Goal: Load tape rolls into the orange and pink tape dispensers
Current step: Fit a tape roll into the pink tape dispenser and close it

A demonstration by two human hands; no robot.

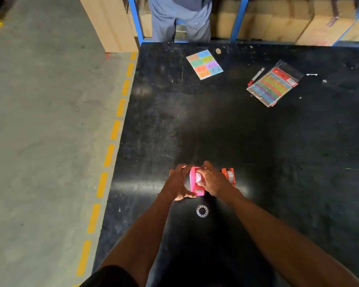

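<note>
Black and scuffed, the bench [257,141] carries the pink dispenser [195,182] near its front edge — long axis running away from the person, cutter end toward them. Left hand [179,183] clamps its left side; right hand [210,180] presses a tape roll [199,177] into it. Just right of it stands the orange dispenser [229,176]; a clear ring [202,211] lies just in front.

Dim scene; overhead glare patches on the black table [257,141]; wide-angle bending at edges.
</note>
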